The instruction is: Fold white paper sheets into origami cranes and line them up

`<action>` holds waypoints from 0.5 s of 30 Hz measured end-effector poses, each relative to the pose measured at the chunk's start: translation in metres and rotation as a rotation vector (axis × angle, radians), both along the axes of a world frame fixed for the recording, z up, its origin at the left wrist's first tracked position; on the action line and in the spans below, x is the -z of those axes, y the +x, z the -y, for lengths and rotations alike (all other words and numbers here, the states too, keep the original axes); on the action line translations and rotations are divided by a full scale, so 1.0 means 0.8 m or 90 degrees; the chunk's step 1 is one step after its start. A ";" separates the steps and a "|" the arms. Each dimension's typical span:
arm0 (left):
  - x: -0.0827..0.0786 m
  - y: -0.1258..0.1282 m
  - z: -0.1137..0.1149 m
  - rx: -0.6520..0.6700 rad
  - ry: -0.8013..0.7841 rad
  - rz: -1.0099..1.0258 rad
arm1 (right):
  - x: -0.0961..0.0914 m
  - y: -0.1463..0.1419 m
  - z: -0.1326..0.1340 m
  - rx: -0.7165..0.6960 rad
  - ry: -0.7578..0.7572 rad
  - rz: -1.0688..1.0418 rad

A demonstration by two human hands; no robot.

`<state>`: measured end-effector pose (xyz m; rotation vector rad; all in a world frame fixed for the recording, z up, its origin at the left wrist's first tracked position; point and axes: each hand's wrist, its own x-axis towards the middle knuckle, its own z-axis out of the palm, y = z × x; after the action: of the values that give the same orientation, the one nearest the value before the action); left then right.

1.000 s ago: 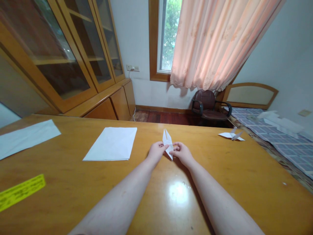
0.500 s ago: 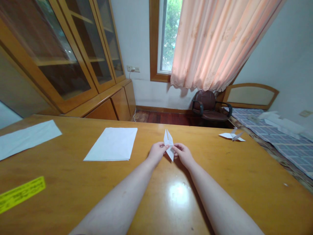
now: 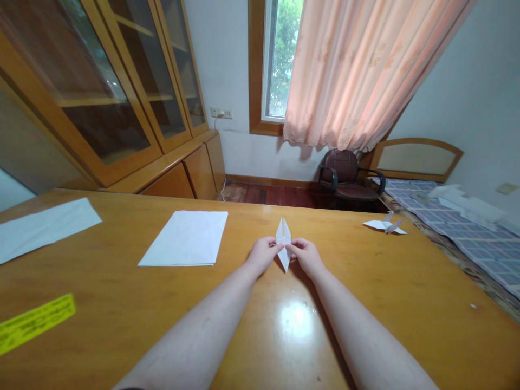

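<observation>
On the honey-coloured wooden table [image 3: 390,303], a narrow white folded paper diamond [image 3: 283,238] stood almost upright between the person's hands. The left hand [image 3: 264,255] and right hand [image 3: 306,257] pinched its middle from opposite sides.

My one feed comes from the camera on the person's head, looking forward and down past both forearms at the counter [image 3: 390,292]. The left hand [image 3: 264,254] and right hand [image 3: 306,256] sit close to the lens, at the middle of the frame. The wide view takes in the counter's near surface, then reaches far across the room to the window [image 3: 271,59] and chair [image 3: 345,176]. The cabinet [image 3: 122,92] fills the far left, and the bed [image 3: 467,238] runs along the right.
</observation>
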<state>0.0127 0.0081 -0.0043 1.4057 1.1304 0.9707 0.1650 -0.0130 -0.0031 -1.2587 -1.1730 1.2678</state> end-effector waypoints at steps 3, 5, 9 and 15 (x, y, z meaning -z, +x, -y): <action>0.001 -0.001 0.000 0.004 0.012 -0.024 | 0.000 -0.001 0.000 -0.003 -0.004 -0.009; 0.000 -0.002 0.000 0.006 0.025 -0.048 | 0.000 -0.003 0.000 0.002 -0.005 -0.010; -0.002 -0.001 0.002 0.008 0.037 -0.079 | -0.003 -0.004 0.001 0.019 0.003 0.022; 0.000 -0.001 0.001 0.012 0.016 -0.034 | -0.002 -0.001 0.000 -0.005 0.000 0.028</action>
<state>0.0117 0.0075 -0.0041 1.4680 1.1446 0.9419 0.1643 -0.0131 -0.0013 -1.2894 -1.2096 1.2512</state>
